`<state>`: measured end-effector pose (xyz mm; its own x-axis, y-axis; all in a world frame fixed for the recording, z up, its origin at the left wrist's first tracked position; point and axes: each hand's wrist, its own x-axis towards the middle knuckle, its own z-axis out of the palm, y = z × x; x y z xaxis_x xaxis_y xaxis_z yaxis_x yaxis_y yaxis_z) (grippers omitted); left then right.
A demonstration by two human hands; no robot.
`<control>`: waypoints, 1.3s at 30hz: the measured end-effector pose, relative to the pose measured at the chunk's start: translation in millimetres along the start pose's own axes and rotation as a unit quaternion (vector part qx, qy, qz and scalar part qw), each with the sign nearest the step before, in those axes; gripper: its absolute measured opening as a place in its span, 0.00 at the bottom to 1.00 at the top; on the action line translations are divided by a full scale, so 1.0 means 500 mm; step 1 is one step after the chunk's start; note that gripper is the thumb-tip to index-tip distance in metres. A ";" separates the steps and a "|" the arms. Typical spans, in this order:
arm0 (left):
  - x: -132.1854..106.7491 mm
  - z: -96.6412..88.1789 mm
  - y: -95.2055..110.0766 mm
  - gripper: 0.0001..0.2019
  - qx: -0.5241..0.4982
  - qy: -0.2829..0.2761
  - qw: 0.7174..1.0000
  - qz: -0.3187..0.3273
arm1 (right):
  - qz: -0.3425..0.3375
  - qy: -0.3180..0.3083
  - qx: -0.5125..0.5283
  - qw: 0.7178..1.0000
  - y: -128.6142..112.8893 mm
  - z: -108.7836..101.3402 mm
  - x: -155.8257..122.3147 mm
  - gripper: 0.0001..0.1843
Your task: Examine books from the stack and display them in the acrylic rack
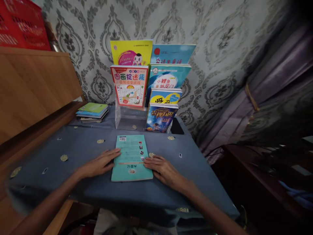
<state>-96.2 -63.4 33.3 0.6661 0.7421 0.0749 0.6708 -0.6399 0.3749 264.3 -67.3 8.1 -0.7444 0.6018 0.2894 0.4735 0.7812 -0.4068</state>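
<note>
A teal paperback book (pixel 130 150) lies flat on the blue tablecloth, back cover up. Its barcode is at the far end, and its printing appears upside down from here. At its left edge rests my left hand (pixel 101 163), fingers stretched out and touching the cover's side. My right hand (pixel 165 168) lies at the opposite edge, fingertips on the cover's right margin. Both hands look flat, not wrapped around the book. Behind it stands a clear display rack (pixel 132 122) with several children's books, among them a red-bordered book (pixel 129 86) and a dark blue book (pixel 161 118).
A small stack of books (pixel 93 111) lies at the back left, beside a wooden cabinet (pixel 34 88) with a red basket (pixel 23 24) on top. Next to the rack is a dark flat object (pixel 177 126). A tied curtain (pixel 234 107) hangs at the right.
</note>
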 end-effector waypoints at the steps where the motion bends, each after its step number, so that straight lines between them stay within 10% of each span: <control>1: 0.016 0.003 -0.011 0.26 -0.002 0.011 1.000 -0.022 | 0.008 -0.012 -0.002 1.000 -0.005 -0.005 -0.001 0.25; 13: 0.159 0.039 -0.071 0.24 0.119 0.101 0.979 -0.129 | 0.060 -0.042 -0.013 0.997 -0.067 -0.052 0.031 0.19; 25: 0.158 0.095 -0.110 0.22 0.109 0.222 0.965 -0.090 | 0.073 -0.022 -0.083 0.994 0.001 0.111 0.316 0.28; 39: 0.154 0.081 -0.093 0.23 0.113 0.198 0.967 -0.112 | 0.127 0.012 -0.100 0.987 0.033 0.070 0.255 0.27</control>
<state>-62.9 15.2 -15.9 0.3489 0.8567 0.3799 0.8675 -0.4486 0.2150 160.5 16.6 8.0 -0.5801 0.7840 0.2210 0.7280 0.6207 -0.2910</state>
